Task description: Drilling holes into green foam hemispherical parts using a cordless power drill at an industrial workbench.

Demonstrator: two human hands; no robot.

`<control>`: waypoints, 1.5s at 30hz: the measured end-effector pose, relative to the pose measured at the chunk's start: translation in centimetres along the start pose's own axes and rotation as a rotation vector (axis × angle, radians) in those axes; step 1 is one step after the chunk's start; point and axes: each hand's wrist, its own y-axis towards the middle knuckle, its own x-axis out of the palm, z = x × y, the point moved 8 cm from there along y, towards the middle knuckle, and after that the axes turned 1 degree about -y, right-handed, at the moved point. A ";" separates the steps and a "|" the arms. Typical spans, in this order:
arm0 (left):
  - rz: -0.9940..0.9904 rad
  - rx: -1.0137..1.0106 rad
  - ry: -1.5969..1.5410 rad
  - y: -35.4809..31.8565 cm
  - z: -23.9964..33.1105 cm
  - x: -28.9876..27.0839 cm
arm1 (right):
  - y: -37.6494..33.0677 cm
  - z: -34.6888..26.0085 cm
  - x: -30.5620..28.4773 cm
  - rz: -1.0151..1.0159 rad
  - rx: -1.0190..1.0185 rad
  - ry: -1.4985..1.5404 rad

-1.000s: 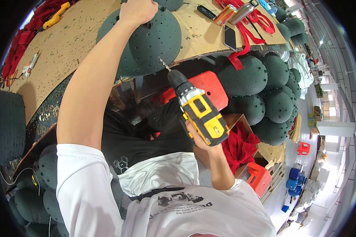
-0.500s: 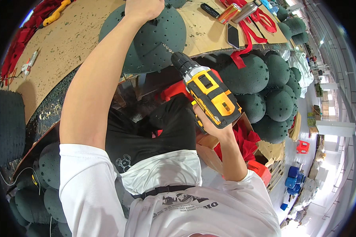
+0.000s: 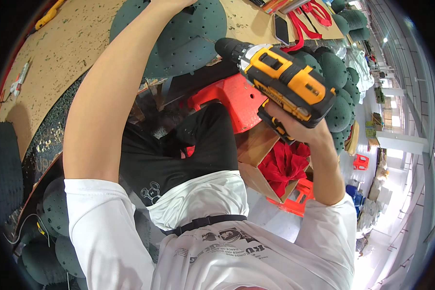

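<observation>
My right hand (image 3: 295, 126) grips the handle of a yellow and black cordless drill (image 3: 280, 79), held up close to the camera with its black chuck pointing toward the workbench. My left arm reaches far forward, and my left hand (image 3: 171, 4) rests on the top edge of a dark green dome (image 3: 188, 38) full of small holes, which lies on the brown workbench (image 3: 67, 43). Most of that hand is cut off by the frame's upper edge.
A red plastic stool (image 3: 232, 99) stands under the bench edge. An open cardboard box (image 3: 263, 166) holds red cloth pieces (image 3: 282, 164). Several more green domes (image 3: 336, 82) are stacked at the right, and others lie at the lower left. Red strips and tools lie on the bench's far side.
My right hand has lifted the drill up and to the right, away from the dome's lower edge and nearer the camera. My left hand stays on the dome.
</observation>
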 end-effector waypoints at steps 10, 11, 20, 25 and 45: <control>-0.033 -0.021 0.004 0.0 0.0 0.2 | 2.6 -3.4 -1.6 -0.036 -0.229 -0.301; -0.034 -0.027 -0.006 0.2 -0.2 0.4 | 2.9 -3.7 -1.6 -0.034 -0.254 -0.300; 0.035 0.067 -0.018 1.2 -0.5 1.9 | 6.8 0.8 2.0 -0.001 0.187 -0.111; 0.052 0.053 -0.019 1.2 -0.6 1.7 | 5.9 0.0 1.3 -0.146 0.130 -0.137; 0.116 0.059 -0.054 0.7 -0.3 0.8 | 13.1 15.7 -4.6 0.529 0.340 0.490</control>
